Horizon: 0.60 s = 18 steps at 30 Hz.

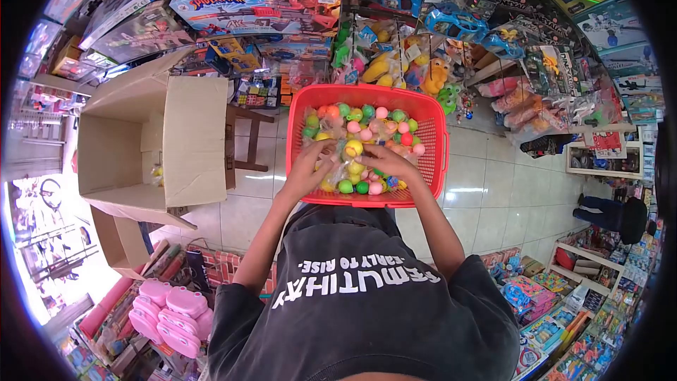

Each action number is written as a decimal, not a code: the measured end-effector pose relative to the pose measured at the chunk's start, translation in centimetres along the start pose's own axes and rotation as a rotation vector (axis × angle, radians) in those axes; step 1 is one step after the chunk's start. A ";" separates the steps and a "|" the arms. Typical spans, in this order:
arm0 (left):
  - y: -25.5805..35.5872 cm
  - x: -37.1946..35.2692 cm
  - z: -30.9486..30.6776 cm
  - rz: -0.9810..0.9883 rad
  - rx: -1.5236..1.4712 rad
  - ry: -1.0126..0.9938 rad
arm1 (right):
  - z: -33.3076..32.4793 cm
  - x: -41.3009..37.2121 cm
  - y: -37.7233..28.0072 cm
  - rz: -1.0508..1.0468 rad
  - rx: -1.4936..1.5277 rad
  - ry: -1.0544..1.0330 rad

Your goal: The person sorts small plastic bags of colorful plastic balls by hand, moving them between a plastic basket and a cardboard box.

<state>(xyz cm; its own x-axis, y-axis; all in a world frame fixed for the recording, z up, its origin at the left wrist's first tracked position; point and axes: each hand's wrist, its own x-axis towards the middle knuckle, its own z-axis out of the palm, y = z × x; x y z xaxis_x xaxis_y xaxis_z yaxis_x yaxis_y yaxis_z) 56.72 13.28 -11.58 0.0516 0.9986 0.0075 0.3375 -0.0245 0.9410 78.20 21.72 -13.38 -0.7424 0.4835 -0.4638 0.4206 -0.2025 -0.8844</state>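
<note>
A red plastic basket (296, 121) stands in front of me, holding many small balls in green, pink, orange and yellow, some in clear plastic wrapping. Both hands reach into it over its near half. My left hand (309, 168) is left of a yellow ball (352, 148), its fingers curled at clear wrapping. From the right, my right hand (392, 164) reaches in with its fingers bent beside the same ball and another yellow one below it. What exactly the fingertips pinch is too small to make out.
An open cardboard box (197, 142) stands at the left by a brown wooden stool (250, 140). Boxed and bagged toys hang beyond the basket. Pink cases (173, 317) lie at the lower left. A person in dark clothes (620, 219) is at the far right.
</note>
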 end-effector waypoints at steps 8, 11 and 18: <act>1.0 0.1 0.4 -0.136 -0.101 -0.190 | 1.3 -0.8 -0.6 -0.067 0.260 0.189; 1.7 0.7 -0.4 -0.036 0.012 -0.127 | 1.7 -0.9 -0.5 0.007 0.220 0.209; 3.2 2.3 -1.3 0.162 -0.026 -0.071 | 2.5 -0.4 -1.5 -0.290 0.139 0.470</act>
<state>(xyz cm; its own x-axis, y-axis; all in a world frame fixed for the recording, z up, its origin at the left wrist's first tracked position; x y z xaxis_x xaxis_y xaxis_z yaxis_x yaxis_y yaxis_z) 56.73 15.52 -8.17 0.1698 0.9760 0.1362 0.2949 -0.1822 0.9380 76.57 19.66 -12.03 -0.4917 0.8567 -0.1557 0.1383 -0.0997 -0.9854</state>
